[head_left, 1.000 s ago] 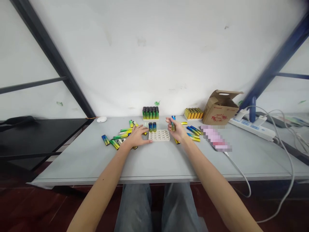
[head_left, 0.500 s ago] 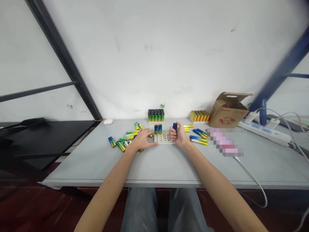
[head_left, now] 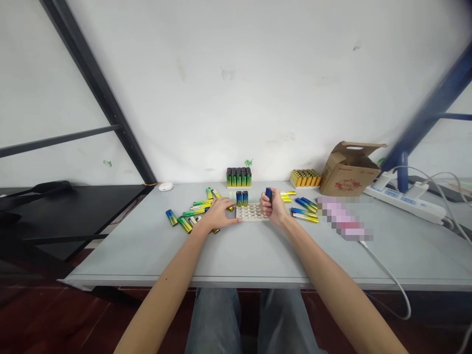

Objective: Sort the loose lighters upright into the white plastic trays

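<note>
A white tray (head_left: pixel 250 211) with rows of holes lies in front of me. Two blue-and-yellow lighters (head_left: pixel 242 198) stand upright at its back left. My left hand (head_left: pixel 220 212) braces the tray's left end, with the thumb at the front corner and the fingers towards the back. Closed around an upright blue lighter (head_left: pixel 269 193), my right hand (head_left: pixel 275 206) is over the tray's right end. The lighter's lower part is hidden by the fingers. Loose green, yellow and blue lighters (head_left: pixel 191 213) lie left of the tray, some partly behind my left hand.
Further back stand a tray of green, black-topped lighters (head_left: pixel 239 177) and a tray of yellow ones (head_left: pixel 305 178). Several loose lighters (head_left: pixel 305 215) lie on the right. Beyond are a cardboard box (head_left: pixel 348 172), a power strip (head_left: pixel 405 202), a blurred pink object (head_left: pixel 342 216) with a cable, and a white case (head_left: pixel 165 187).
My right hand keeps hold of the lighter and shifts very slightly. The left hand stays at the tray's left end. The whole view has moved a little.
</note>
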Demonstrator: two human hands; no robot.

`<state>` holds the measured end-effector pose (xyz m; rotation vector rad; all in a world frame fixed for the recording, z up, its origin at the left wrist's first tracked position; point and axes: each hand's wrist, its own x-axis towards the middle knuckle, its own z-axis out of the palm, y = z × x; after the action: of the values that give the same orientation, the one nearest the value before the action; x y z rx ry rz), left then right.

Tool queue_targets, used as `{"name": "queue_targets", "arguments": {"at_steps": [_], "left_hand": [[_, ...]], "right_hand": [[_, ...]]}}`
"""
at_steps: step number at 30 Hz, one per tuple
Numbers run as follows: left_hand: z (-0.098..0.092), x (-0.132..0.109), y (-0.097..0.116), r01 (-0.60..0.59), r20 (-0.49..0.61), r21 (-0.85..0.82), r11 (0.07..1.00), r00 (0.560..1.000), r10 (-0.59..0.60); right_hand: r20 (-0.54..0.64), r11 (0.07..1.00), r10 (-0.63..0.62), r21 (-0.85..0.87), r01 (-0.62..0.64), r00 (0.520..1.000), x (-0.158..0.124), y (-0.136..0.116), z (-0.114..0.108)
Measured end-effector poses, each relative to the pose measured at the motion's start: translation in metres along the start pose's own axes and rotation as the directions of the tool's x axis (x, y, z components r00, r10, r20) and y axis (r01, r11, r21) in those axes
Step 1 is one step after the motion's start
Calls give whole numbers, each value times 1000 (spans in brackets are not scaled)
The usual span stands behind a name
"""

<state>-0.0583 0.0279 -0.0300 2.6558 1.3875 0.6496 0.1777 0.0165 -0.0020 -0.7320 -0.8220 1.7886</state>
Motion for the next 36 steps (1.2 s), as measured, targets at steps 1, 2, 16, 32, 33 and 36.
{"name": "queue_targets", "arguments": {"at_steps": [1,2,16,32,33,36], "left_hand": [[0,0,0,1,-1,-2,1000,1000,-1],[0,0,0,2,1,-4,1000,1000,-2],[3,-1,0,-29,-5,-23,999,1000,29],[0,0,1,-33,15,-12,999,999,33],[0,0,1,-36,15,-14,999,999,36],[0,0,1,-39,4,-20,999,999,39]], "right_hand": [[-1,1000,0,-2,0,1000,0,0,0],[-2,1000,3,-5,-3,1000,0,1,0],[42,990,55,-130,-49,998,7,12,4],[-56,708,-499,-601,370,865,41,8,-9],[16,608,-535,-687,398,844,42,11,-10],[188,360,-561,-821,442,806,40,16,-12]]}}
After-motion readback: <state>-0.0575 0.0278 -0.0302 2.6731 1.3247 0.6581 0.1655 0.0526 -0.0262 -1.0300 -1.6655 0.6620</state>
